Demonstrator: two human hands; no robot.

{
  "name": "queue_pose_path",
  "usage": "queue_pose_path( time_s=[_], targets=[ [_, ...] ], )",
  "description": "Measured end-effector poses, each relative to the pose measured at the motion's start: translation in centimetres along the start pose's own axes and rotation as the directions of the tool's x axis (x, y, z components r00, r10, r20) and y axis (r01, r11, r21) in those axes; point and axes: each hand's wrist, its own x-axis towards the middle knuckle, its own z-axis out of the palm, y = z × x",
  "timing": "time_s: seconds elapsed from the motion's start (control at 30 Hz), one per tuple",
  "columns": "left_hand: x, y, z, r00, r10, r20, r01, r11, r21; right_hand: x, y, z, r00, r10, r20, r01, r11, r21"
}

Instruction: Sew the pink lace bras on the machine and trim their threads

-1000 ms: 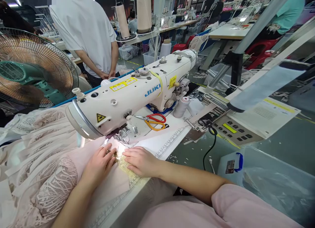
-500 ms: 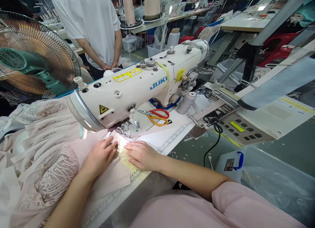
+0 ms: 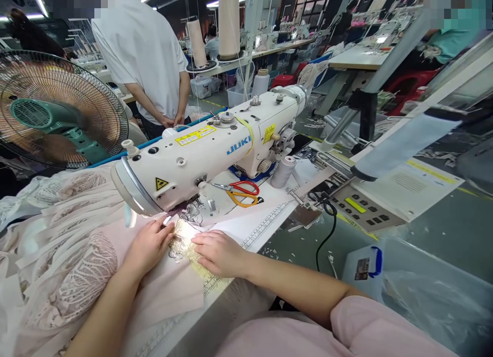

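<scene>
My left hand [image 3: 151, 246] lies on pale pink fabric [image 3: 175, 287], its fingertips close to the presser foot area of a white sewing machine [image 3: 208, 154]. Flat on the same work rests my right hand [image 3: 219, 254], fingers stretched out at the edge of a shiny, cream-yellow lacy piece [image 3: 184, 244]. Bright lamp light falls on this piece between the hands. The needle is hidden under the machine head. Scissors [image 3: 243, 193] with one red and one orange handle lie on the machine bed behind my right hand.
Bunched pink lace garments [image 3: 90, 275] cover the table's left side. A green fan [image 3: 57, 113] and a person in a white shirt [image 3: 144, 54] stand beyond. To the right are a thread cone [image 3: 284, 172], a control panel [image 3: 356, 205] and a clear plastic bin [image 3: 416, 290].
The view has tilted up a little. My left hand has shifted slightly away from my right, and more of the lacy piece shows between them. Both hands stay on the fabric.
</scene>
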Motion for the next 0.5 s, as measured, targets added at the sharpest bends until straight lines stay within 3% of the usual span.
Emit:
queue_pose_path(
  time_s=[0.2, 0.3, 0.37, 0.5],
  targets=[
    [0.3, 0.0, 0.0, 0.999, -0.041, 0.011, 0.04, 0.997, 0.071, 0.0, -1.6, -0.2, 0.999, -0.041, -0.031, 0.041, 0.999, 0.004],
    [-0.2, 0.6, 0.0, 0.998, -0.061, 0.019, 0.059, 0.993, 0.104, -0.5, -4.3, 0.3, 0.985, -0.171, 0.036, 0.17, 0.985, 0.029],
    [-1.3, 1.2, -0.4, 0.997, -0.073, 0.023, 0.07, 0.99, 0.122, -0.9, -6.0, 0.6, 0.965, -0.239, 0.11, 0.241, 0.971, -0.003],
    [-6.2, 3.3, -2.8, 0.998, -0.069, -0.004, 0.068, 0.969, 0.239, -1.7, -7.4, 0.0, 0.945, -0.195, 0.263, 0.234, 0.964, -0.126]
  ],
)
